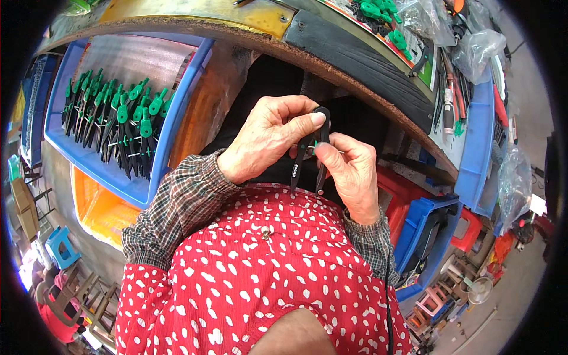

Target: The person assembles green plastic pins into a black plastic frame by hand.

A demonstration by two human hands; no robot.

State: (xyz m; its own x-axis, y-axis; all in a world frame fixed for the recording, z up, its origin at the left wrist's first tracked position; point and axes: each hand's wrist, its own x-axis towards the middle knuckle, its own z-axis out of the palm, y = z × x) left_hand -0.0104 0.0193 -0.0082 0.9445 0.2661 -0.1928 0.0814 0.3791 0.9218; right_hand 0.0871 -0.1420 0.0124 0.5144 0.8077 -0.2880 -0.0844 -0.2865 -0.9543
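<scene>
My left hand (pixel 273 133) pinches the round top of a black drawing compass (pixel 301 158) between thumb and fingers. Its two legs hang apart, pointing down toward my lap. At the legs' middle, the thumb and fingers of my right hand (pixel 351 168) close on a small green piece with a thin metal rod (pixel 312 145). The fingertips partly hide that piece. To the left, a blue bin (pixel 155 168) holds rows of similar black compasses with green tops (pixel 122 113).
The curved workbench edge (pixel 355 74) runs just beyond my hands. On it, at the upper right, lie green parts (pixel 397 40) and clear plastic bags (pixel 480 54). An orange crate (pixel 97 204) sits under the left bin. Another blue bin (pixel 414 228) stands at my right.
</scene>
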